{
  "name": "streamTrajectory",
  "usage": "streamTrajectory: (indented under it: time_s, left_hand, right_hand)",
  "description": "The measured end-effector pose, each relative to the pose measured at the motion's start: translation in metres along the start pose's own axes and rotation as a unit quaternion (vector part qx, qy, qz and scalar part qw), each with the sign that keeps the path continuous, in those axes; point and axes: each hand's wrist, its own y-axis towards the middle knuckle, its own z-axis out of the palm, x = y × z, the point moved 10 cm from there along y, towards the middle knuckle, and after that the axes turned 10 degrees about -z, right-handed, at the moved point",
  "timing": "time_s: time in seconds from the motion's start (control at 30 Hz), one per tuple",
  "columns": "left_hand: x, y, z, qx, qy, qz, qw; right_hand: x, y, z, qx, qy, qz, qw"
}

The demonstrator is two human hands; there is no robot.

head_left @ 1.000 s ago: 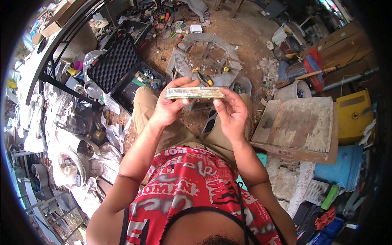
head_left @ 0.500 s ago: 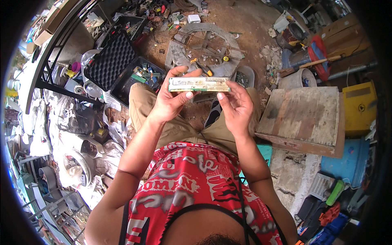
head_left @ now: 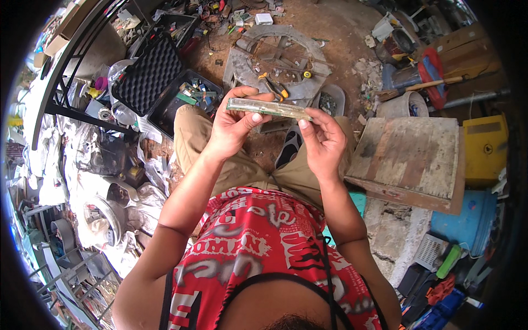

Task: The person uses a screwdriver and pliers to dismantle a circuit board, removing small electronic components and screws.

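Observation:
A RAM stick [head_left: 269,107], long and narrow with a green edge and a pale, shiny face, is held up between both hands above my lap. My left hand [head_left: 234,124] pinches its left end, thumb at the near side and fingers behind. At the right end, my right hand [head_left: 322,140] grips it between thumb and fingertips. The stick tilts so that its face is seen at a shallow angle, with the right end slightly lower. Beyond it, a pair of yellow-and-black-handled pliers [head_left: 269,85] lies by a round grey metal frame [head_left: 245,69].
An open black case [head_left: 148,77] with foam in its lid stands front left, green boards [head_left: 198,93] inside. A tub [head_left: 336,99] of small bits sits beyond my right knee. To the right are a wooden board [head_left: 407,154], a yellow box [head_left: 485,140] and a blue container [head_left: 465,220].
The RAM stick has been tipped, so its face now shows as a thinner strip. Its right end has dropped a little, and my right hand has shifted slightly right and down.

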Motion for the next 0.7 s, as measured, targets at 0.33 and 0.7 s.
streamTrajectory:
  time_s: [0.33, 0.7]
  left_hand:
    - [0.009, 0.002, -0.010, -0.012, -0.031, -0.004, 0.999]
    - [0.016, 0.004, -0.015, -0.023, -0.046, -0.019, 0.999]
  right_hand:
    - [-0.001, 0.001, -0.001, -0.013, -0.026, 0.009, 1.000]
    - [-0.001, 0.004, -0.003, -0.015, -0.069, 0.003, 0.998]
